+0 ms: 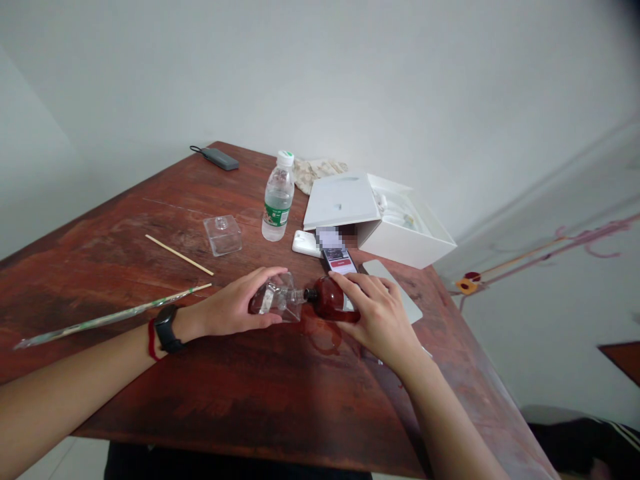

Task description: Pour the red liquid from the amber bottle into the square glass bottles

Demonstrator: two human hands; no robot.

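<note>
My left hand (235,305) is wrapped round a clear glass bottle (276,300) lying on its side on the red-brown wooden table (210,393). My right hand (377,313) grips a dark red-brown bottle (327,298), also tipped sideways, its neck pressed against the mouth of the clear one. A dark wet ring (324,335) shows on the wood just under the two bottles. My left wrist wears a black watch (166,329) and a red cord.
Behind the hands lie a phone (338,260), a white case (306,243), an open white box (380,217), a water bottle (278,197), a clear square lid (223,234), a thin stick (179,255), a long wrapped rod (110,317) and a grey pouch (219,157).
</note>
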